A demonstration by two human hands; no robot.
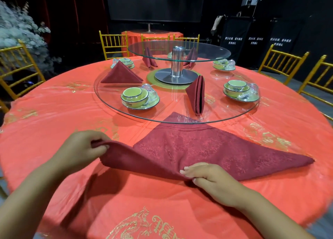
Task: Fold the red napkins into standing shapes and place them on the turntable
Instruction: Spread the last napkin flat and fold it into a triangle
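A dark red napkin (194, 148), folded into a triangle, lies on the red tablecloth in front of me, its far tip under the glass turntable (111, 110). My left hand (84, 146) pinches the napkin's left corner and holds it lifted off the cloth. My right hand (203, 175) presses the middle of the near folded edge, fingers fairly straight. Folded napkins stand on the turntable: one at the front right (197, 94), one tent-shaped at the left (121, 74), and two at the back (149, 58) (191, 56).
Green bowl-and-saucer sets (137, 98) (237, 90) with clear glasses sit on the turntable. A metal post (177, 63) carries a smaller upper glass tier (216, 55). Gold chairs (281, 62) ring the round table (54, 112).
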